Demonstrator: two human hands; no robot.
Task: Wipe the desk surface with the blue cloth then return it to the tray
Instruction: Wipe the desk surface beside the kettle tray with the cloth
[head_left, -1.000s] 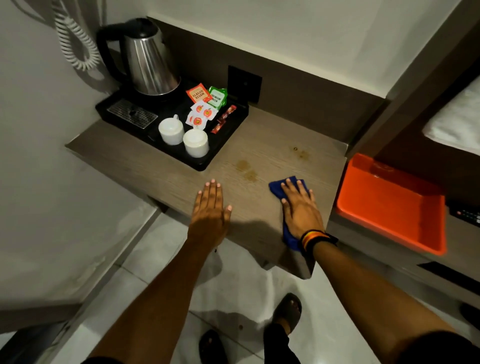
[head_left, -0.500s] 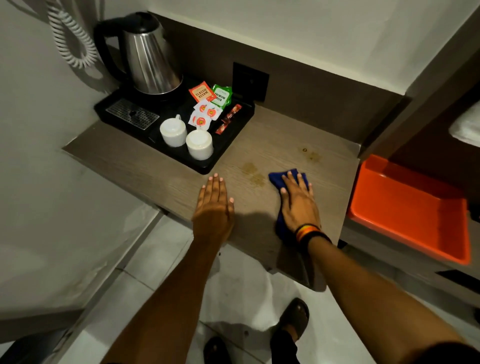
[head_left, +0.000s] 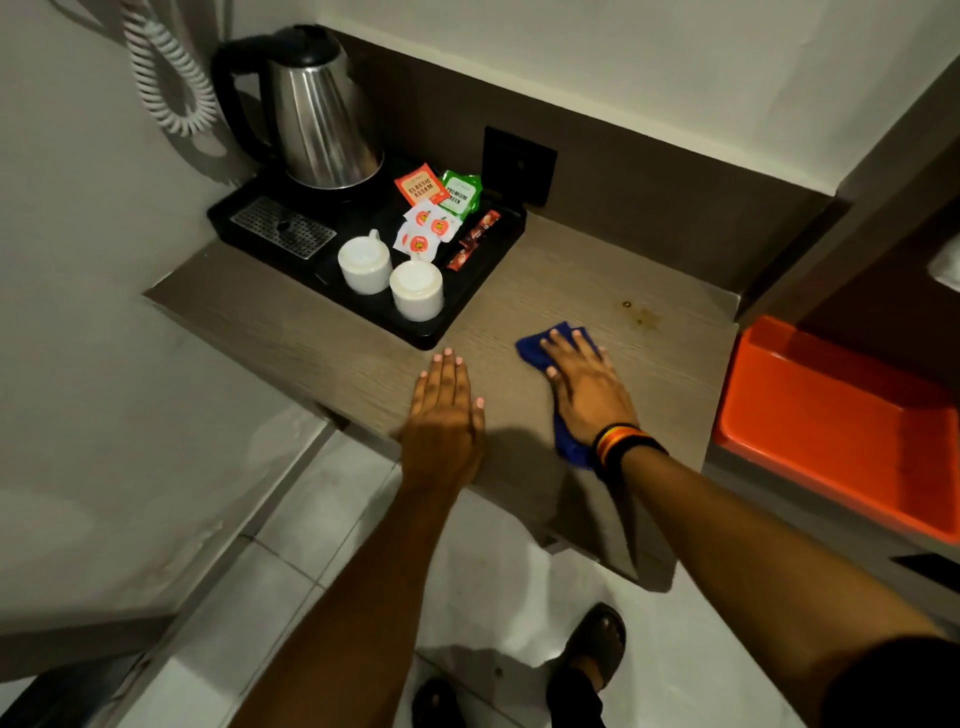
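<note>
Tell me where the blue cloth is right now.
In the head view, the blue cloth lies flat on the desk under the right hand, right of the black tray.

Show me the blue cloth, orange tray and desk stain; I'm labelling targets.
Blue cloth (head_left: 545, 340), head view, corner beyond fingertips.
Orange plastic tray (head_left: 831, 415), head view, bare floor.
Brownish desk stain (head_left: 643, 317), head view, blotch centre.

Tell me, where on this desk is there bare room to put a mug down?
The desk is bare between the black tray and the orange tray, behind the right hand pressing the blue cloth, apart from a small stain. A narrow strip lies in front of the black tray, left of the left hand. The black tray itself is crowded.
</note>
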